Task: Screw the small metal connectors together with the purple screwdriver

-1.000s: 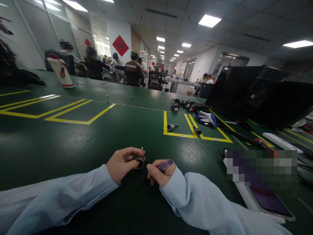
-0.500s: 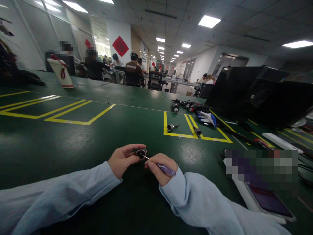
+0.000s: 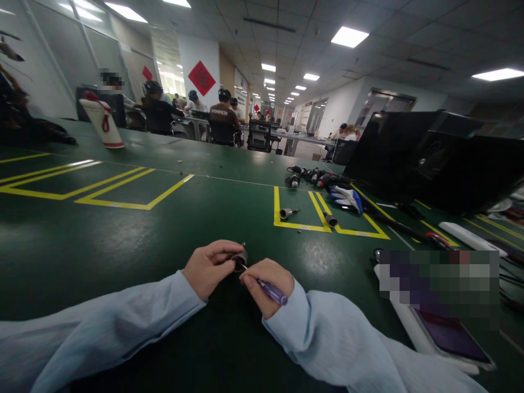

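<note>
Between the thumb and fingers of my left hand (image 3: 210, 268) is a small round metal cup-shaped part (image 3: 240, 258), its hollow end turned toward my right hand. My right hand (image 3: 268, 284) grips a screwdriver (image 3: 273, 292) with a clear purple handle. The thin shaft reaches into the hollow of the metal part, so its tip is hidden. Farther off, inside yellow tape outlines, lie two similar metal parts: one with a thin stem (image 3: 287, 213) and a darker one (image 3: 330, 219) on the tape.
A tiny dark piece (image 3: 299, 231) lies in front of the tape. Behind are dark metal tools (image 3: 305, 176) and a blue-and-white glove (image 3: 346, 198). To the right are a phone (image 3: 452, 335) and black monitors (image 3: 429, 158). A white cup (image 3: 105, 123) stands far left; people sit beyond.
The metal part has tilted in my left hand, its opening turned more to the right. My right hand and the screwdriver have shifted slightly left, the handle's end lower.
</note>
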A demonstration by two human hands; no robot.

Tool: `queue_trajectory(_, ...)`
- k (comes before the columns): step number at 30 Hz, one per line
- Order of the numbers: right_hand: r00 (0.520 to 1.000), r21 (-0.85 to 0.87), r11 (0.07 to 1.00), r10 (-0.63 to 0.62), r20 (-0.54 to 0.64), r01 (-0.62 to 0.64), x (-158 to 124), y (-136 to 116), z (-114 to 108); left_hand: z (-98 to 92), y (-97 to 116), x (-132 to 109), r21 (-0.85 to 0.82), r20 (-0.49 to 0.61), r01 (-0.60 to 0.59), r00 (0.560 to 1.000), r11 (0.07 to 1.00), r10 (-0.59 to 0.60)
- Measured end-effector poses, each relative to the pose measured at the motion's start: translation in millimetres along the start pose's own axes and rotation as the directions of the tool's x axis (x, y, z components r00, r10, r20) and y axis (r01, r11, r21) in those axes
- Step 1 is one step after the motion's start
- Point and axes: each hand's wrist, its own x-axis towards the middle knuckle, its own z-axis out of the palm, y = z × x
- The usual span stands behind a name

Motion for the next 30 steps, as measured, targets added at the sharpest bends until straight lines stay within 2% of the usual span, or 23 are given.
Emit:
queue_trajectory(7,0.999,-0.039,0.999,-0.025,0.027,0.026,-0.2,-3.8,-2.0,0.8,0.9,0.4,0.046,-0.017,-0.051,0.999,0.998,0.052)
queue_trajectory(17,0.999,-0.088,0.995,-0.044,0.003,0.044,-1.7,3.4,4.6,2.5,5.9,-0.9,0.042,-0.029,-0.038,0.999,0.998,0.039)
queue_trajectory(20,0.999,-0.022,1.000,0.003,-0.037,-0.004,-1.6,-3.5,-0.4,1.4,5.7,-0.7,0.037,-0.027,-0.020,0.999,0.999,0.021)
queue_trajectory(22,0.988,0.076,0.987,0.145,-0.052,-0.141,0.1,-8.9,-7.7,-0.1,3.3,1.8,0.041,-0.028,-0.025,0.999,0.999,0.026)
queue_trajectory(23,0.964,0.141,0.956,0.264,-0.026,-0.258,2.0,-10.6,-12.1,-0.9,1.6,3.8,0.045,-0.025,-0.030,0.999,0.999,0.031)
queue_trajectory(24,0.917,0.204,0.895,0.398,0.037,-0.397,4.4,-11.0,-16.7,-1.7,-0.1,6.0,0.049,-0.020,-0.031,0.999,0.998,0.032)
queue_trajectory(26,0.793,0.266,0.746,0.573,0.210,-0.610,10.6,-8.1,-25.5,-2.8,-3.0,10.2,0.051,-0.008,-0.015,1.000,0.999,0.015)
queue_trajectory(28,0.727,0.284,0.670,0.614,0.308,-0.686,17.0,-1.7,-32.4,-3.1,-4.3,13.0,0.047,-0.003,0.022,1.000,0.999,-0.022)
queue_trajectory(30,0.710,0.301,0.644,0.616,0.341,-0.703,21.5,5.1,-36.7,-2.9,-4.3,14.0,0.043,-0.005,0.051,0.999,0.998,-0.051)
